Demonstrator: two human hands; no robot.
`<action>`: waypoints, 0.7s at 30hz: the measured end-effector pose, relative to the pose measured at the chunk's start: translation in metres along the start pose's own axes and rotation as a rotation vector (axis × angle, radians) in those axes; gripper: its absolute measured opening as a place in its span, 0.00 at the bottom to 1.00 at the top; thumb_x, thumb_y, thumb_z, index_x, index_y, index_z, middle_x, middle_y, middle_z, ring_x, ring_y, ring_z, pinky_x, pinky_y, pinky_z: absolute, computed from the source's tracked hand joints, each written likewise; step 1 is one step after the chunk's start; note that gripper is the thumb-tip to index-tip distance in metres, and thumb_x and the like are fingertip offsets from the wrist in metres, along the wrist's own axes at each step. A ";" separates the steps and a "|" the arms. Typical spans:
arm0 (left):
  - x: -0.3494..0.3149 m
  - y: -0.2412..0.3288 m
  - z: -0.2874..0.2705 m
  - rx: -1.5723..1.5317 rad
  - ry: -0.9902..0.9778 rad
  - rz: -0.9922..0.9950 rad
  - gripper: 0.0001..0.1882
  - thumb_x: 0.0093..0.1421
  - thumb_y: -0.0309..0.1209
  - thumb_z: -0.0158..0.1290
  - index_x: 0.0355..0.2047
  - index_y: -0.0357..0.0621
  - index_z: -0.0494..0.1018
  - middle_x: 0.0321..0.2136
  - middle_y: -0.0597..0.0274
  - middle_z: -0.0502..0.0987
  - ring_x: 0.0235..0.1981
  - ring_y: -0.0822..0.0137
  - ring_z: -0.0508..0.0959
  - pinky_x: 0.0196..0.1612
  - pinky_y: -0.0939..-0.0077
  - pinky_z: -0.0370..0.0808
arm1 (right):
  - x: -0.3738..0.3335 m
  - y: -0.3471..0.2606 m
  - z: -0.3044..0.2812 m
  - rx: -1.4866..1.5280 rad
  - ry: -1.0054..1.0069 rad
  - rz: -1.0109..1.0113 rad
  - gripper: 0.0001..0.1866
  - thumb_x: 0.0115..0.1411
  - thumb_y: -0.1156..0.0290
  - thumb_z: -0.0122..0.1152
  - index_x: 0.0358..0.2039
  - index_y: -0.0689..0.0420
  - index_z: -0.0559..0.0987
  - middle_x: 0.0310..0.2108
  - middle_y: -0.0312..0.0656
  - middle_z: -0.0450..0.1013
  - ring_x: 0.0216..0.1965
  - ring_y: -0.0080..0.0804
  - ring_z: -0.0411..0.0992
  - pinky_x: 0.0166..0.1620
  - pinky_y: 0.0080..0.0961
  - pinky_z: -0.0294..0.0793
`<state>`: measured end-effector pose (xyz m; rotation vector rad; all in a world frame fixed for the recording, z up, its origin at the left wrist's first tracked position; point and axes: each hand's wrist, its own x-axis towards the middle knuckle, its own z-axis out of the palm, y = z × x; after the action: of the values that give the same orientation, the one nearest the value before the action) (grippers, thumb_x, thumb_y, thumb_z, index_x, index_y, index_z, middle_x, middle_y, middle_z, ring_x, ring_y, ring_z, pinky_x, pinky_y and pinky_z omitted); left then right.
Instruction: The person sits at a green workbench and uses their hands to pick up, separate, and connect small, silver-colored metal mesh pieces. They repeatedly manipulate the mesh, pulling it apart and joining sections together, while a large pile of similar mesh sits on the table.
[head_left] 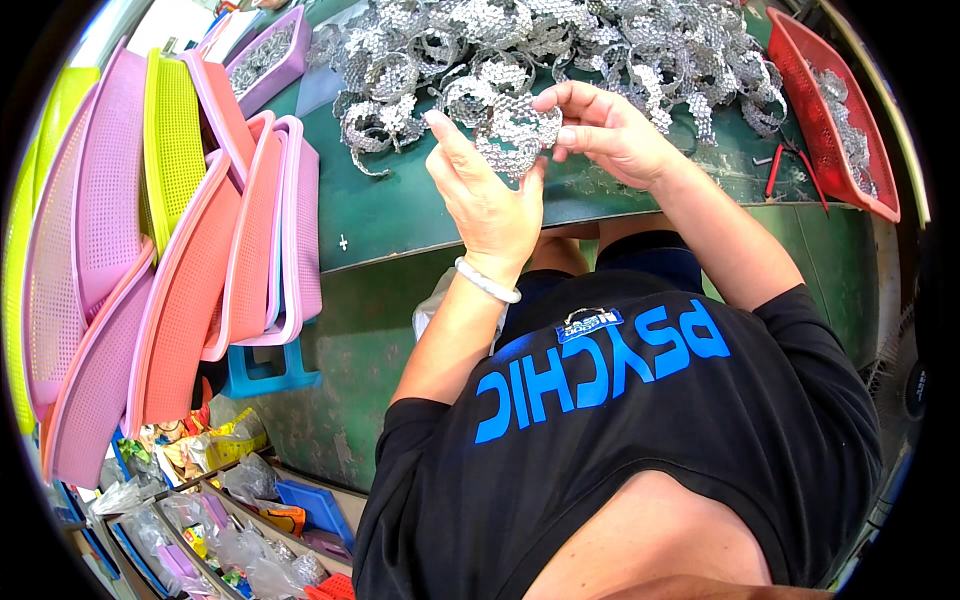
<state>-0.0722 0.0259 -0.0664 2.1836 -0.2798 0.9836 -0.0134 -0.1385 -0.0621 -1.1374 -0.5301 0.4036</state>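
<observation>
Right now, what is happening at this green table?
A person in a black shirt holds a coiled silver perforated metal strip up with both hands: the left hand grips it from below, the right hand pinches its upper edge. Behind it, a pile of similar strips covers the green table. Pink and yellow trays lean at the left; a red tray sits at the right.

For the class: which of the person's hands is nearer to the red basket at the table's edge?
Right. The right hand holds the silver mesh piece on the side toward the red basket; the left hand holds it from the far side.
</observation>
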 end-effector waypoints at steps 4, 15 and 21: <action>-0.001 -0.001 0.001 0.014 -0.005 0.005 0.59 0.37 0.24 0.65 0.62 0.34 0.35 0.43 0.44 0.58 0.43 0.48 0.63 0.48 0.61 0.62 | 0.000 0.001 0.000 -0.003 0.006 0.007 0.18 0.54 0.76 0.58 0.46 0.60 0.70 0.39 0.35 0.70 0.38 0.20 0.68 0.39 0.19 0.70; 0.000 0.000 0.001 0.018 -0.005 0.006 0.59 0.37 0.24 0.65 0.62 0.34 0.36 0.43 0.44 0.59 0.43 0.48 0.64 0.47 0.60 0.62 | 0.001 0.002 0.003 -0.006 0.013 0.008 0.17 0.54 0.76 0.58 0.46 0.59 0.70 0.39 0.34 0.70 0.38 0.19 0.68 0.38 0.18 0.69; 0.000 -0.002 0.003 0.068 0.027 0.050 0.59 0.35 0.24 0.66 0.62 0.32 0.38 0.39 0.46 0.60 0.38 0.52 0.64 0.43 0.63 0.64 | 0.001 0.003 0.003 -0.010 0.024 0.011 0.18 0.54 0.75 0.58 0.46 0.59 0.70 0.38 0.35 0.71 0.38 0.20 0.69 0.38 0.19 0.69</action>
<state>-0.0701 0.0252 -0.0684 2.2323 -0.2934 1.0628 -0.0147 -0.1342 -0.0638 -1.1540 -0.5051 0.3971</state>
